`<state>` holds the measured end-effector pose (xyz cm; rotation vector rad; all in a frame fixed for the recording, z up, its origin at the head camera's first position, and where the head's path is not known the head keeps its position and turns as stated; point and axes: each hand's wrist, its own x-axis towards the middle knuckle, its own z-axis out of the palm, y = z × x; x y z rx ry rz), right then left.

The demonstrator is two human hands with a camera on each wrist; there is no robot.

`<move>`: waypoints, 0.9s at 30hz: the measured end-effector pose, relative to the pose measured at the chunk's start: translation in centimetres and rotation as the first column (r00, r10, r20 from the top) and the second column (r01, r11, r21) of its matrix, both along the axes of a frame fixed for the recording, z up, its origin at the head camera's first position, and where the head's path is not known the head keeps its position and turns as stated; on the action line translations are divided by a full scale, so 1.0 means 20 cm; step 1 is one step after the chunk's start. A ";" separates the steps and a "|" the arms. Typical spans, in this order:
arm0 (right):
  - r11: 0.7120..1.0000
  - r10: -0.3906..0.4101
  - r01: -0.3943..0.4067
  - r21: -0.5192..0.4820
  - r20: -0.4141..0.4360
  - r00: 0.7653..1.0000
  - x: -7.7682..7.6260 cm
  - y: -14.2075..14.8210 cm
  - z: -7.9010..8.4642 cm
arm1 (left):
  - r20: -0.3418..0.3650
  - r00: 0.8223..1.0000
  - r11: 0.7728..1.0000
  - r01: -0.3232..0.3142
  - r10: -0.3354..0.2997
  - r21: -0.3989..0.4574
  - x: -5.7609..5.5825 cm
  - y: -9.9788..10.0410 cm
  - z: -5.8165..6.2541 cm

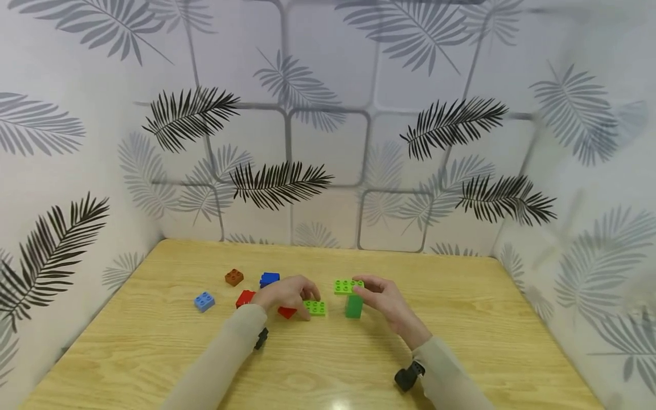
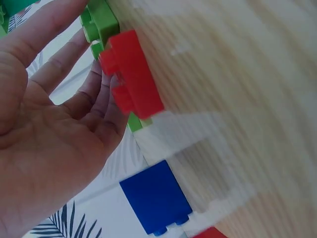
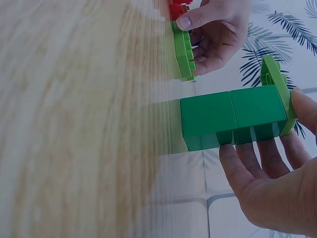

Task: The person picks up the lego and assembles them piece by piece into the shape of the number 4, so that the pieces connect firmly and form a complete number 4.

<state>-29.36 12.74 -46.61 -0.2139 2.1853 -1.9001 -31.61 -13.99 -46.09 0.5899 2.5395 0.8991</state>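
My right hand [image 1: 384, 299] holds a small tower at the table's middle, its thumb on the light green top brick [image 1: 344, 286] and its fingers along the far side. Below that brick are two dark green blocks [image 3: 230, 116], one above the other. The top brick overhangs them to the left. My left hand [image 1: 287, 293] has thumb and fingers around one end of another light green brick [image 1: 315, 308], which lies studs up on the table. A red brick [image 2: 136, 74] lies close by the left hand, partly hidden by it in the head view.
On the left of the wooden table [image 1: 318, 364] lie a light blue brick [image 1: 204, 302], a brown brick [image 1: 234, 277], a dark blue brick [image 1: 269, 278] and another red brick [image 1: 245, 298]. A leaf-patterned backdrop [image 1: 328, 142] stands behind the table and at its sides.
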 end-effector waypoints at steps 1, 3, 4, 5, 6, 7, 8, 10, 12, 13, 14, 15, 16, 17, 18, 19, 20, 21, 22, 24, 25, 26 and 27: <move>1.000 -0.001 0.001 -0.002 0.004 1.000 0.00 0.00 0.00 | -0.003 1.000 1.000 0.009 -0.009 -0.008 0.00 0.01 0.00; 1.000 -0.003 0.003 -0.002 0.005 1.000 0.00 0.00 -0.01 | -0.009 1.000 0.999 0.026 -0.026 -0.021 -0.01 0.03 -0.01; 1.000 -0.002 0.002 -0.003 0.006 1.000 -0.01 0.00 -0.01 | -0.014 0.999 0.999 0.034 -0.034 -0.027 -0.01 0.03 -0.01; 1.000 0.000 0.000 -0.003 0.007 1.000 -0.01 0.00 -0.01 | -0.017 0.999 0.999 0.038 -0.038 -0.031 -0.01 0.04 -0.01; 1.000 0.003 -0.003 -0.003 0.006 1.000 -0.01 0.00 -0.01 | -0.017 0.999 0.999 0.040 -0.041 -0.030 -0.02 0.04 -0.01; 1.000 0.005 -0.005 0.000 0.002 1.000 -0.01 0.00 -0.01 | -0.020 0.999 0.999 0.041 -0.041 -0.031 -0.02 0.04 -0.01; 1.000 0.006 -0.006 0.002 -0.002 1.000 -0.01 0.00 -0.01 | -0.023 0.999 0.999 0.038 -0.038 -0.034 -0.02 0.05 -0.01; 1.000 0.010 -0.010 0.007 -0.005 1.000 -0.01 0.00 -0.01 | -0.023 0.999 0.999 0.031 -0.032 -0.027 -0.02 0.05 -0.01; 1.000 0.014 -0.013 0.010 -0.011 1.000 -0.01 0.01 -0.01 | -0.018 1.000 1.000 0.012 -0.012 -0.003 -0.02 0.05 0.00; 1.000 0.018 -0.017 0.013 -0.019 1.000 -0.01 0.01 -0.01 | -0.018 1.000 1.000 -0.001 0.001 0.012 -0.02 0.04 0.01; 1.000 0.019 -0.019 0.012 -0.019 1.000 -0.01 0.01 -0.01 | -0.023 1.000 1.000 -0.014 0.014 0.028 -0.02 0.04 0.01; 1.000 0.019 -0.019 0.010 -0.021 1.000 -0.01 0.00 -0.01 | -0.028 0.999 0.998 -0.027 0.029 0.050 -0.02 0.03 0.02; 1.000 0.017 -0.017 0.008 -0.021 1.000 -0.01 0.00 -0.01 | -0.037 0.998 0.997 -0.039 0.042 0.070 -0.02 0.03 0.02; 1.000 0.018 -0.018 0.006 -0.024 1.000 -0.01 0.00 -0.01 | -0.052 0.998 0.995 -0.043 0.047 0.090 -0.02 0.03 0.02; 1.000 0.016 -0.016 0.005 -0.024 1.000 -0.01 0.00 -0.01 | -0.063 0.997 0.993 -0.046 0.053 0.112 -0.02 0.03 0.03; 1.000 0.015 -0.015 0.003 -0.026 1.000 -0.01 0.00 -0.01 | -0.077 0.995 0.991 -0.050 0.060 0.124 -0.03 0.03 0.03; 1.000 0.012 -0.012 -0.001 -0.020 1.000 -0.01 0.00 -0.01 | -0.086 0.994 0.988 -0.053 0.066 0.145 -0.03 0.03 0.03; 1.000 0.013 -0.013 0.000 -0.021 1.000 -0.01 0.00 -0.01 | -0.092 0.993 0.984 -0.057 0.073 0.166 -0.02 0.03 0.03; 1.000 0.013 -0.013 0.000 -0.018 1.000 -0.01 0.00 -0.01 | -0.100 0.992 0.982 -0.061 0.080 0.181 -0.02 0.03 0.03; 1.000 0.015 -0.015 -0.001 -0.014 1.000 -0.01 0.01 -0.01 | -0.104 0.990 0.973 -0.070 0.095 0.221 -0.02 0.03 0.03; 1.000 0.018 -0.018 -0.001 -0.013 1.000 -0.01 0.01 -0.01 | -0.112 0.988 0.970 -0.073 0.101 0.233 -0.02 0.03 0.03; 1.000 0.021 -0.021 -0.002 -0.010 1.000 -0.01 0.01 -0.01 | -0.114 0.988 0.964 -0.070 0.102 0.256 -0.01 0.04 0.03; 1.000 0.025 -0.025 -0.001 -0.011 1.000 -0.01 0.01 -0.01 | -0.123 0.987 0.961 -0.068 0.104 0.268 -0.01 0.04 0.03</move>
